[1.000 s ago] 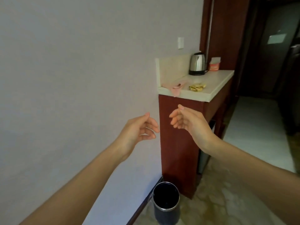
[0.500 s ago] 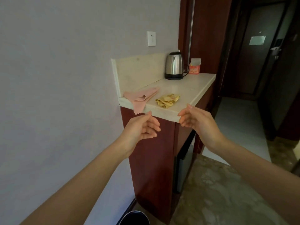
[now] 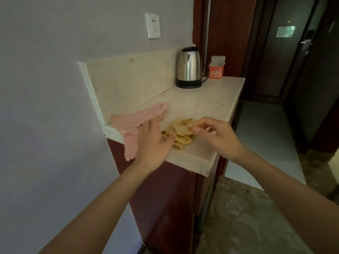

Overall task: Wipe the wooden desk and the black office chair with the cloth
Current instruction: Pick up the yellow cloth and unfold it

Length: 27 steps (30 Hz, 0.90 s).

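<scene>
Against a grey wall (image 3: 45,79), a pale stone countertop (image 3: 205,105) is carried on a red-brown cabinet (image 3: 165,198); a steel kettle (image 3: 189,67) and a small orange box (image 3: 216,70) are stood at its far end, well apart from the cloths. A pink cloth (image 3: 139,116) is spread in the near corner by the wall, with one scalloped corner hung over the near edge; a yellow cloth (image 3: 180,132) is bunched in loose folds just beside it, close to that same edge. Which of the two is meant for the wiping cannot be told, though the yellow one is flanked by both hands; no desk or chair is in view, so the wiping is judged not yet begun.

The left hand (image 3: 152,143) is held flat with fingers straight across the pink cloth's near side, its thumb at the yellow folds; nothing is gripped by it. The right hand (image 3: 218,138) is held at the yellow cloth's right side with fingers curled; whether a fold is pinched cannot be told, the fingertips being blurred.

Either cloth is judged light, soft and limp; no harm is risked by a firm squeeze. The yellow cloth is best gathered at its raised middle folds and lifted as one bundle; if only an edge is pinched, it is likely to unfurl and trail.
</scene>
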Available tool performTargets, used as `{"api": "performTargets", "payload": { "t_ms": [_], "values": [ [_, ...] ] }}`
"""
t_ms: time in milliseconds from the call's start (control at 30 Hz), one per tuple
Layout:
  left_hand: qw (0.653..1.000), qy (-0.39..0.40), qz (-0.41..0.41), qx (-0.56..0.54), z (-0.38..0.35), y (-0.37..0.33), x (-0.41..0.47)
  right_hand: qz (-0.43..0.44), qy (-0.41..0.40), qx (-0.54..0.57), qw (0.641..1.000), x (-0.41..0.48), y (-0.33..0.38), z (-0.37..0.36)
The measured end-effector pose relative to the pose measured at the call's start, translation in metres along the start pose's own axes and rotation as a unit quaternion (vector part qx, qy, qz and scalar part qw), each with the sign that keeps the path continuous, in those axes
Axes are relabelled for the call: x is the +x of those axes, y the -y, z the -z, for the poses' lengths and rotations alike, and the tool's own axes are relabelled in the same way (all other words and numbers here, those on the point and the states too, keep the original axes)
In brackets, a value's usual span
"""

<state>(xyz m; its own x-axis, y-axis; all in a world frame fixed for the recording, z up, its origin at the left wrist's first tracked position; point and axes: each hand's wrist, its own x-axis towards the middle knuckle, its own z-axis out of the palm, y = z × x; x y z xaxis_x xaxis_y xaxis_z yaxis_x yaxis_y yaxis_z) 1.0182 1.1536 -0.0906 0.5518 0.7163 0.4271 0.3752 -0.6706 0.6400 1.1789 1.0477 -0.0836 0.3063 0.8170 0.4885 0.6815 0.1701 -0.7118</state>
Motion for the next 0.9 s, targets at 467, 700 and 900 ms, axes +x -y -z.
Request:
{"api": "performTargets", "payload": {
  "t_ms": [467, 700, 900],
  "values": [
    [0.974, 0.048, 0.085, 0.203, -0.048, 0.005, 0.034, 0.067, 0.182, -0.223, 0.955, 0.059, -0.064, -0.013],
    [0.979, -0.158, 0.093, 0.094, -0.073, -0.033, 0.006, 0.16, 0.094, -0.141, 0.972, 0.047, -0.066, -0.008],
    [0.923, -0.341, 0.178, 0.004, -0.069, -0.066, -0.05, 0.235, 0.092, -0.006, 0.968, 0.014, -0.047, -0.015]
  ]
}}
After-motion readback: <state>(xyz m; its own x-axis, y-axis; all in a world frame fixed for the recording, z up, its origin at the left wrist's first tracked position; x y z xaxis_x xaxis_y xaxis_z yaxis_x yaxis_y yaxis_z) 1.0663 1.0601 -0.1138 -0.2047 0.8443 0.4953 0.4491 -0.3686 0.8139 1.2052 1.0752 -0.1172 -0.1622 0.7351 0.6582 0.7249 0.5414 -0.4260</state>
